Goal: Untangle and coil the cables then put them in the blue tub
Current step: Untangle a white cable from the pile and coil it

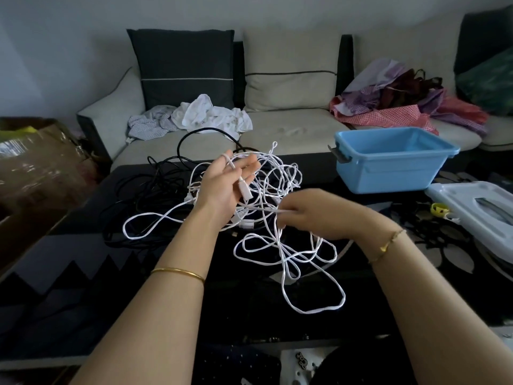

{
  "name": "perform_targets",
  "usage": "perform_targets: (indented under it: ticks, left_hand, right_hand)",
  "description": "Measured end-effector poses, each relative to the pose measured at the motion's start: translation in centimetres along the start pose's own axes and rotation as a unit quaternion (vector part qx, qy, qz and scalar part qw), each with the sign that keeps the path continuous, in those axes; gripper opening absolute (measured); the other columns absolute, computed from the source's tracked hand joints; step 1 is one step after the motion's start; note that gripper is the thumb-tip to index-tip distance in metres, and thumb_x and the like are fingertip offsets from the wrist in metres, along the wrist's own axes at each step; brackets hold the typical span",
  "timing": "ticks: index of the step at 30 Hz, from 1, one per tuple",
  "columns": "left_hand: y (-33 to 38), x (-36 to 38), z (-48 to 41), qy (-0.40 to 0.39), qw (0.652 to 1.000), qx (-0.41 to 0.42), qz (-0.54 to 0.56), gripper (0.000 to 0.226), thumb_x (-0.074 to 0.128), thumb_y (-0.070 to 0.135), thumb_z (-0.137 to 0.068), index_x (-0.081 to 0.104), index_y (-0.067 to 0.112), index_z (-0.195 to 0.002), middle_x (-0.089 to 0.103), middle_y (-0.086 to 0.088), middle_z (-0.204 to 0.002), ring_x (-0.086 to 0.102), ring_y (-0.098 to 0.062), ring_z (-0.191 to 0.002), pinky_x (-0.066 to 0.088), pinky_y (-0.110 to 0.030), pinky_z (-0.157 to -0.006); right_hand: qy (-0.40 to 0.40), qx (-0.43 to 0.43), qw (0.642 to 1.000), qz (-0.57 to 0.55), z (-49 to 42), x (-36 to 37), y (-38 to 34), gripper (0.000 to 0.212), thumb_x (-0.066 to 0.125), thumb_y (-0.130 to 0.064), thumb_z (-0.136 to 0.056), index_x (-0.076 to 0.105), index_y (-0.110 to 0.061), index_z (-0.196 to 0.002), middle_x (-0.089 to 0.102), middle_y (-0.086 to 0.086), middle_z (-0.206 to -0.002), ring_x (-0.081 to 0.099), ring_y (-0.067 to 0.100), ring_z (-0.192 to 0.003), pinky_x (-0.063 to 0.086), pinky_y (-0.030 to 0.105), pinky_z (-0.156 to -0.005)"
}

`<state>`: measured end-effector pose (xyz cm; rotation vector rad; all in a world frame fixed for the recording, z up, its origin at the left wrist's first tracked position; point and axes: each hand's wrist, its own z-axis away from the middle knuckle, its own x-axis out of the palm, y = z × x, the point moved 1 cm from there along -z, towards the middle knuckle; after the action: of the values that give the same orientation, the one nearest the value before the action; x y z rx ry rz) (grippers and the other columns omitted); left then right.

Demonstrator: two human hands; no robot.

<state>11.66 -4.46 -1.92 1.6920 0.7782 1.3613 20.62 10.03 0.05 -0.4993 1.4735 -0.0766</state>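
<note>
Cables (pixel 246 225) (white) lay tangled between the hands. Left hand (pixel 224 184) was open, strand draped over its fingers (pixel 251 163); right hand (pixel 308 215) pinched one strand. Black cables (pixel 155 187) sat beyond left hand, tub (pixel 388 168) beyond right.

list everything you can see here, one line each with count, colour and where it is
white cables: one tangle, number unclear, white, table centre, partly lifted
black cables: one heap, number unclear, black, table, left of the white cables
blue tub: 1, blue, table's far right
table: 1, dark, foreground
sofa: 1, beige, behind the table
dark cushion: 1, dark grey, sofa back, left
beige cushion: 1, beige, sofa back, middle
cloths: one pile, white, sofa seat, left
clothes: one pile, pink and purple, sofa seat, right
cardboard box: 1, brown, far left
plastic lid: 1, pale, right edge
bangle: 1, gold, left wrist
bracelet: 1, gold, right wrist
left hand: palm up, white cable draped over fingers
right hand: pinches a white strand
</note>
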Motion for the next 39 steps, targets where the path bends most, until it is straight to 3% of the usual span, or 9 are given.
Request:
perform_targets:
  ticks: [4, 8, 12, 16, 20, 25, 28, 34, 39]
  left_hand:
    - [-0.5, 0.2, 0.9, -0.083, 0.974, 0.027, -0.207, 0.055, 0.035, -0.004, -0.099, 0.022, 0.013, -0.150, 0.067, -0.008, -0.104, 0.066, -0.013, -0.084, 0.054, -0.020, -0.074]
    - [-0.6, 2.0, 1.8, -0.178, 0.912, 0.036, -0.368, 0.051, 0.036, 0.005, -0.101, 0.027, 0.020, -0.149, 0.069, -0.003, -0.094, 0.065, -0.010, -0.072, 0.054, -0.028, -0.077]
    - [-0.9, 3.4, 2.9, -0.215, 0.939, -0.033, -0.265, 0.025, 0.035, 0.020, -0.104, 0.054, 0.018, -0.120, 0.066, -0.007, -0.069, 0.052, -0.012, -0.048, 0.049, -0.027, -0.059]
    - [-0.4, 4.1, 3.0, -0.225, 0.960, -0.081, -0.145, 0.036, 0.027, 0.028, -0.105, 0.053, 0.004, -0.099, 0.051, 0.000, -0.047, 0.031, -0.006, -0.033, 0.018, -0.015, -0.036]
    - [0.3, 4.1, 3.3, -0.305, 0.940, -0.129, -0.082, 0.039, 0.027, 0.028, -0.102, 0.057, 0.003, -0.108, 0.043, 0.003, -0.044, 0.024, -0.002, -0.033, 0.013, -0.019, -0.037]
    - [1.2, 4.8, 3.6, -0.342, 0.925, -0.136, 0.100, 0.043, 0.030, 0.026, -0.096, 0.046, -0.001, -0.125, 0.051, 0.006, -0.052, 0.037, 0.000, -0.036, 0.043, -0.014, -0.045]
    - [1.4, 4.3, 2.8, -0.238, 0.955, -0.084, 0.158, 0.044, 0.033, 0.019, -0.098, 0.037, -0.003, -0.137, 0.060, 0.002, -0.064, 0.043, -0.003, -0.040, 0.055, -0.024, -0.064]
    - [1.3, 2.0, 0.8, -0.001, 0.992, 0.016, 0.122, 0.028, 0.037, 0.014, -0.103, 0.046, 0.006, -0.129, 0.063, -0.004, -0.062, 0.049, -0.008, -0.044, 0.058, -0.041, -0.077]
    - [0.3, 1.6, 0.9, 0.050, 0.995, 0.067, -0.055, 0.039, 0.031, 0.015, -0.105, 0.034, 0.011, -0.144, 0.062, -0.008, -0.076, 0.060, -0.011, -0.060, 0.056, -0.037, -0.084]
  right_hand:
    - [0.175, 0.002, 0.977, -0.123, 1.2, -1.8, 0.6, 0.018, 0.061, -0.025, -0.090, 0.063, -0.017, -0.073, 0.057, -0.006, -0.069, 0.049, 0.005, -0.061, 0.038, 0.017, -0.057]
    - [0.290, 0.015, 0.943, -0.165, 0.7, -1.8, 1.5, 0.012, 0.063, -0.025, -0.087, 0.069, -0.016, -0.080, 0.064, -0.002, -0.075, 0.057, 0.014, -0.072, 0.046, 0.034, -0.068]
    - [0.372, 0.025, 0.905, -0.206, 0.0, -2.0, 1.9, 0.008, 0.066, -0.023, -0.084, 0.067, -0.021, -0.077, 0.066, -0.005, -0.073, 0.061, 0.017, -0.074, 0.051, 0.041, -0.071]
    - [0.406, 0.019, 0.876, -0.260, -0.4, -1.8, 2.2, 0.012, 0.067, -0.020, -0.084, 0.066, -0.028, -0.075, 0.067, -0.018, -0.067, 0.064, 0.004, -0.073, 0.051, 0.027, -0.072]
    - [0.451, 0.030, 0.840, -0.299, -0.6, -1.6, 3.0, 0.009, 0.062, -0.018, -0.090, 0.071, -0.017, -0.089, 0.064, -0.008, -0.072, 0.056, 0.008, -0.065, 0.045, 0.020, -0.062]
    - [0.295, 0.063, 0.894, -0.332, -0.7, 0.3, 3.2, 0.027, 0.055, -0.023, -0.095, 0.062, -0.031, -0.071, 0.052, -0.002, -0.059, 0.044, 0.012, -0.049, 0.039, 0.024, -0.049]
    - [0.100, 0.052, 0.953, -0.281, -0.8, 1.6, 2.4, 0.024, 0.048, -0.026, -0.099, 0.068, -0.025, -0.085, 0.054, 0.001, -0.058, 0.050, 0.016, -0.047, 0.047, 0.021, -0.051]
    - [-0.108, 0.028, 0.978, -0.178, 0.7, 0.6, 0.9, 0.027, 0.052, -0.030, -0.097, 0.068, -0.009, -0.097, 0.058, 0.004, -0.059, 0.054, 0.019, -0.044, 0.049, 0.024, -0.055]
    - [-0.052, -0.035, 0.990, -0.125, 1.7, -0.7, -1.4, 0.034, 0.053, -0.031, -0.096, 0.068, 0.000, -0.091, 0.048, -0.003, -0.049, 0.043, 0.013, -0.043, 0.037, 0.015, -0.047]
